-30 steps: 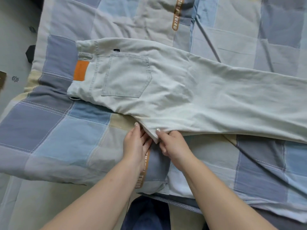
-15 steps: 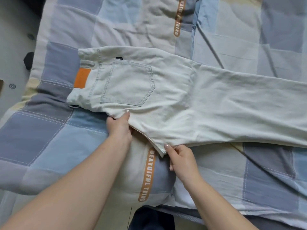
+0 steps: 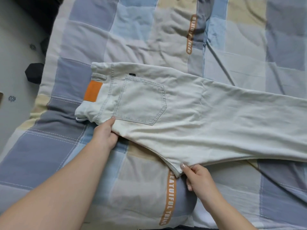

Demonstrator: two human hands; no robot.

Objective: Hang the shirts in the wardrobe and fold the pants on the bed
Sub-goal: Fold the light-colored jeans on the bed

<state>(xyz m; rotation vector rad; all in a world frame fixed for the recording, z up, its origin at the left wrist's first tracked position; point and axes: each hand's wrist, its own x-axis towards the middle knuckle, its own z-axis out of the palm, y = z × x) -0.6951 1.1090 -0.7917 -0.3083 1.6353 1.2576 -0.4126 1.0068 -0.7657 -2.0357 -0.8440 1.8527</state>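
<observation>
Pinching pale pants (image 3: pixel 207 117) on bed (image 3: pixel 141 34), left hand (image 3: pixel 104 136), right hand (image 3: pixel 198 178).

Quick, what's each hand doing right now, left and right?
Left hand: grips the near edge of the pale jeans, just below the back pocket.
Right hand: pinches the jeans' crotch corner.
</observation>
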